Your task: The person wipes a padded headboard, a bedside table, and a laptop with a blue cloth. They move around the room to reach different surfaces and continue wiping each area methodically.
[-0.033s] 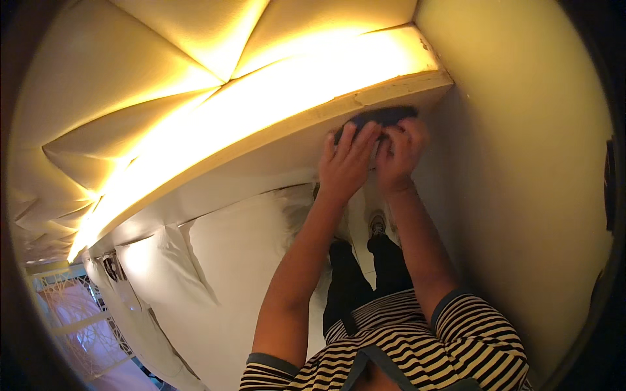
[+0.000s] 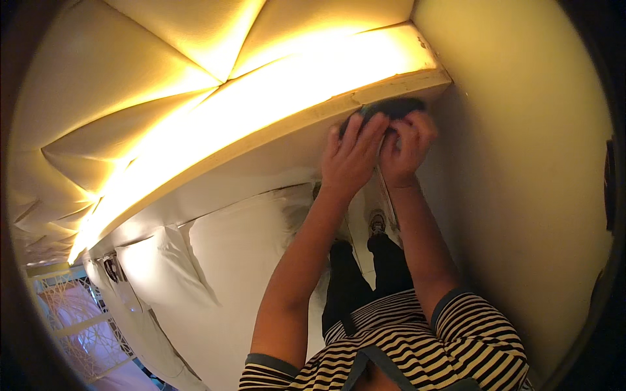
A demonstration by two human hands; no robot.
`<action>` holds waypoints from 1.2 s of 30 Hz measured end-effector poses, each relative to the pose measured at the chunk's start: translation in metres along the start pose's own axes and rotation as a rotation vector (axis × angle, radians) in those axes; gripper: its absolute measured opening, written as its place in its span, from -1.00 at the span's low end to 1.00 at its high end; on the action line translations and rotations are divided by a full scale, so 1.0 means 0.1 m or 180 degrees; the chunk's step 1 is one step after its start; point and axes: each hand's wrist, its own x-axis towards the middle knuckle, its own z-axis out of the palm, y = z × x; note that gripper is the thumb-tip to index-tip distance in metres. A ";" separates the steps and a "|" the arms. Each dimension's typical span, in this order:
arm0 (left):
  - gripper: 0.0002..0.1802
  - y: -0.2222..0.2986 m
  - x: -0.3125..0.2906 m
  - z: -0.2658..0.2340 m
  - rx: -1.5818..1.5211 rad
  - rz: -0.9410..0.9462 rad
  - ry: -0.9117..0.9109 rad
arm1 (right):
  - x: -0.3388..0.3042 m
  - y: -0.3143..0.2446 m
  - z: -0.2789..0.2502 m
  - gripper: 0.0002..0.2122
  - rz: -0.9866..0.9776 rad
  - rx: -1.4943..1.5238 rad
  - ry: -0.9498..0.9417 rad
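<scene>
My left hand point(image 2: 352, 155) lies over the left part of a dark, soft-looking pad point(image 2: 403, 106), its fingers bent against it. Around the pad's near side curl the fingers of my right hand point(image 2: 405, 148). Together the hands press the pad to the pale front face point(image 2: 287, 158) below a ledge's wooden edge point(image 2: 261, 139), close to the right-hand corner. Most of the pad's underside is hidden, and I cannot make out whether it is cloth or a block.
Bright light glows along the ledge, below padded, quilted panels point(image 2: 156, 49). A plain wall point(image 2: 528, 169) rises close on the right. White sheeting point(image 2: 241, 247) covers a broad area to the left, with a patterned lattice point(image 2: 85, 319) beyond. My shoe point(image 2: 377, 221) is on the floor.
Both hands and the pad have shifted slightly to the right and up toward the wooden edge. A thin strip now shows beside my right wrist.
</scene>
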 end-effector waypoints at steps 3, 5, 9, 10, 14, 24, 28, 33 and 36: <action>-0.54 0.11 0.23 -0.06 0.0033 0.0015 0.0201 | 0.15 0.06 -0.04 -0.86 -0.0082 -0.0120 0.0315; -0.51 0.10 0.08 0.01 -0.0221 -0.0010 0.0085 | 0.01 0.09 -0.01 -0.86 -0.0129 -0.0262 0.0213; -0.56 0.06 -0.61 0.35 -0.0186 0.0151 -0.0499 | -0.75 0.29 0.12 -0.84 0.0143 -0.0282 -0.0348; -0.56 0.02 -0.73 0.39 -0.0072 0.0300 -0.0728 | -0.90 0.30 0.15 -0.83 0.0268 -0.0241 -0.0421; -0.55 0.06 -0.77 0.43 -0.0075 0.0366 -0.0831 | -0.98 0.25 0.13 -0.80 0.0712 -0.0174 -0.0613; -0.61 0.19 0.07 0.23 -0.0208 0.0232 0.0260 | -0.18 0.25 0.01 -0.80 0.0198 -0.0567 0.0368; -0.61 -0.17 -0.75 0.34 0.0007 0.0222 -0.0414 | -0.76 -0.06 0.22 -0.82 0.0338 -0.0352 -0.0240; -0.60 -0.92 -1.90 0.27 0.0751 -0.0069 -0.0675 | -1.42 -0.88 0.64 -0.80 0.0407 0.0132 -0.1098; -0.62 -1.43 -2.44 0.02 0.0934 -0.0408 -0.1056 | -1.75 -1.48 0.96 -0.81 0.0466 0.0758 -0.1302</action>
